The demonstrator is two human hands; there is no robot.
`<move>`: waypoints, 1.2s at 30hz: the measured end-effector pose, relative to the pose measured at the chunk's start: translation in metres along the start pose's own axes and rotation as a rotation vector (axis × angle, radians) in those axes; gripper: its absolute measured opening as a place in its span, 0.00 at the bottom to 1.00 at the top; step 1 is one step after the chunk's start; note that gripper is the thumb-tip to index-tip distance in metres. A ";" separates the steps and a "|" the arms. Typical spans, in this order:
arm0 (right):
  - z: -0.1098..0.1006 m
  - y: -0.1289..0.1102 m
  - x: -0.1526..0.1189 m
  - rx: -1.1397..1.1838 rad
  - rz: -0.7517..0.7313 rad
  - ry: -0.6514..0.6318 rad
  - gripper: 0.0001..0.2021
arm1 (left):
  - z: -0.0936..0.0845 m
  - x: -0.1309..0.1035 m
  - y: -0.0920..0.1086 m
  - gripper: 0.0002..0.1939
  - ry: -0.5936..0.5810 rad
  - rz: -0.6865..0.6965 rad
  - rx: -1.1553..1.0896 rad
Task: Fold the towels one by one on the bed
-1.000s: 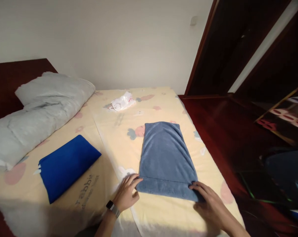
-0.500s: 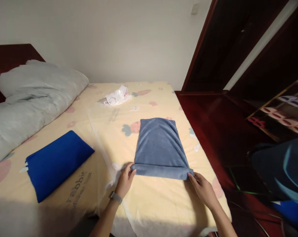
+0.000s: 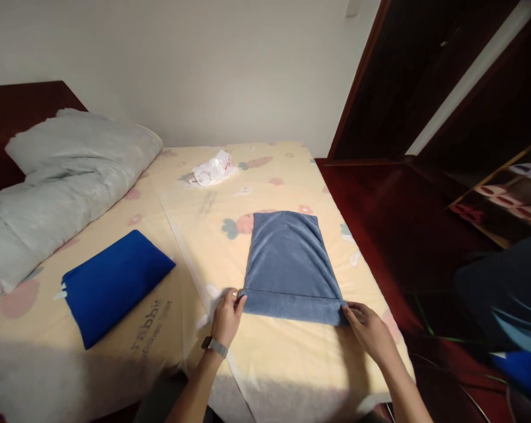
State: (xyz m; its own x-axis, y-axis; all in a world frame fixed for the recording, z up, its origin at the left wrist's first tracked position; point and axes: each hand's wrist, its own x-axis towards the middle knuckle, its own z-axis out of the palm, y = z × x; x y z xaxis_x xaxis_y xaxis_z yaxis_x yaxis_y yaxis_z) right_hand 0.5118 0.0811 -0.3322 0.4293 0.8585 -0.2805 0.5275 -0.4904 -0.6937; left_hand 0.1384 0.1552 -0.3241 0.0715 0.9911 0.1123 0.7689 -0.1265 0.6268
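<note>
A grey-blue cloth [image 3: 292,258] lies on the bed, its near edge turned over into a flat band. My left hand [image 3: 227,317], with a watch on the wrist, pinches the left end of that band. At the right end, my right hand [image 3: 370,330] grips the corner between thumb and fingers. A folded bright blue cloth [image 3: 118,285] rests to the left, touched by neither hand.
A crumpled white plastic bag [image 3: 213,169] sits toward the far side of the bed [image 3: 190,235]. A grey quilt [image 3: 71,170] is heaped at the left. Right of the bed are a rack with slippers [image 3: 506,200] and dark fabric.
The view has shifted slightly, moving the scene a little right in the picture. Both hands keep their hold on the band, which now looks flatter at its right end.
</note>
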 end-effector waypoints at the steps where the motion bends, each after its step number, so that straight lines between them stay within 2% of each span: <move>1: 0.000 -0.001 0.002 0.018 0.019 0.010 0.27 | -0.001 0.002 0.001 0.16 -0.026 -0.035 0.001; 3: 0.001 -0.004 0.008 0.031 0.066 0.021 0.30 | -0.003 0.006 0.003 0.17 -0.079 -0.071 0.012; 6: 0.004 -0.007 0.014 0.058 0.108 0.027 0.32 | -0.003 0.011 0.009 0.17 -0.102 -0.030 0.050; 9: 0.007 -0.008 0.018 0.120 0.106 0.046 0.31 | 0.001 0.013 0.016 0.17 -0.075 0.020 0.065; 13: 0.010 -0.005 0.019 0.181 0.045 0.056 0.28 | 0.009 0.013 0.020 0.16 -0.006 0.009 0.007; 16: 0.010 -0.001 0.017 0.199 0.031 0.020 0.31 | 0.014 0.013 0.017 0.16 0.022 -0.033 -0.130; 20: 0.007 0.000 0.012 0.233 0.007 -0.021 0.34 | 0.016 0.013 0.009 0.17 0.002 -0.125 -0.278; 24: 0.005 -0.004 0.007 0.232 -0.045 -0.085 0.30 | 0.017 0.011 0.003 0.18 -0.003 -0.170 -0.292; 30: 0.004 -0.004 0.009 0.147 0.077 -0.104 0.32 | 0.016 0.010 -0.001 0.21 -0.015 -0.163 -0.286; 36: 0.000 -0.004 0.010 0.065 0.063 -0.102 0.29 | 0.008 0.008 -0.001 0.22 -0.036 -0.131 -0.311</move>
State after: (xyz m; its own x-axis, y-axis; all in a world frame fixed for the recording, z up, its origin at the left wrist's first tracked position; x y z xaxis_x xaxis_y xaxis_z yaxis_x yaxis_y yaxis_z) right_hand 0.5142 0.0919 -0.3325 0.3811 0.8389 -0.3886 0.4518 -0.5356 -0.7134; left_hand 0.1434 0.1640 -0.3297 0.0116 0.9999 -0.0084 0.5428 0.0007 0.8399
